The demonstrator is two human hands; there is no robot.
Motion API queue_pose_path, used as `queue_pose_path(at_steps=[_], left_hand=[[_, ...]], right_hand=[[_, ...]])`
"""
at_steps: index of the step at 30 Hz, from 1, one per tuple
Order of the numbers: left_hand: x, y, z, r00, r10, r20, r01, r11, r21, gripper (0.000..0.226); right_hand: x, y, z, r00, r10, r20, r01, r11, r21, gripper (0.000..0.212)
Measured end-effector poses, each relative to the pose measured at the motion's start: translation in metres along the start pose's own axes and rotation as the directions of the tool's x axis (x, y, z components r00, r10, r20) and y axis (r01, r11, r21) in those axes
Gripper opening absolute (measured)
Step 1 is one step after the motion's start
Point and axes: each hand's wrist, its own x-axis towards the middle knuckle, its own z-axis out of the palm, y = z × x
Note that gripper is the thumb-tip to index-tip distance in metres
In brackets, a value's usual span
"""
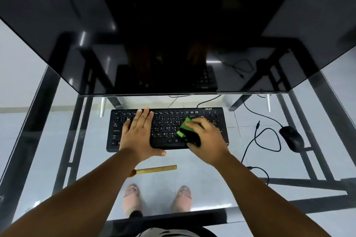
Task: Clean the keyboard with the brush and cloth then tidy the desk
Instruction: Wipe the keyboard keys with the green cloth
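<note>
A black keyboard [169, 119] lies on the glass desk [202, 188] below the monitor. My left hand [139, 134] lies flat on the keyboard's left half, fingers spread, holding nothing. My right hand [207, 140] presses a green and black cloth [185, 131] onto the keys right of the middle. A brush with a wooden handle [156, 169] lies on the glass just in front of the keyboard; its bristle end is hidden under my left forearm.
A large dark monitor [173, 34] stands behind the keyboard. A black mouse [291, 138] sits to the right with loose loops of black cable [266, 140] beside it. The desk's black metal frame and my feet show through the glass.
</note>
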Motion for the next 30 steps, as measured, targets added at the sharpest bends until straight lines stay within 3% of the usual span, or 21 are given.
queue_pose_path(at_steps=[2,5,8,17,22,25,30], left_hand=[[0.003,-0.003,-0.003,0.999,-0.025,0.025,0.024,1.000,0.015,0.143],[0.004,-0.008,-0.008,0.997,-0.049,0.051,0.048,0.999,0.021,0.147],[0.004,-0.012,-0.011,0.997,-0.061,0.052,0.060,0.998,0.020,0.149],[0.000,-0.041,-0.017,0.994,-0.102,0.034,0.102,0.995,0.008,0.154],[-0.010,-0.063,-0.018,0.988,-0.150,0.038,0.150,0.989,-0.013,0.156],[-0.017,-0.074,-0.018,0.981,-0.190,0.027,0.191,0.980,-0.052,0.156],[-0.026,-0.095,-0.015,0.971,-0.236,0.032,0.238,0.965,-0.113,0.152]], right_hand=[[-0.002,0.009,-0.001,0.999,-0.029,-0.035,0.029,1.000,0.010,0.057],[0.003,0.022,-0.003,0.948,0.230,-0.222,-0.213,0.972,0.100,0.054],[0.025,0.014,-0.005,0.896,0.375,-0.236,-0.353,0.926,0.134,0.052],[0.083,-0.076,0.013,0.988,0.113,-0.101,-0.084,0.964,0.251,0.042],[0.088,-0.096,0.022,0.993,-0.100,0.055,0.103,0.993,-0.057,0.052],[0.085,-0.084,0.018,0.997,-0.042,0.064,0.050,0.990,-0.135,0.052],[0.081,-0.060,0.008,0.968,0.250,-0.030,-0.252,0.958,-0.136,0.042]])
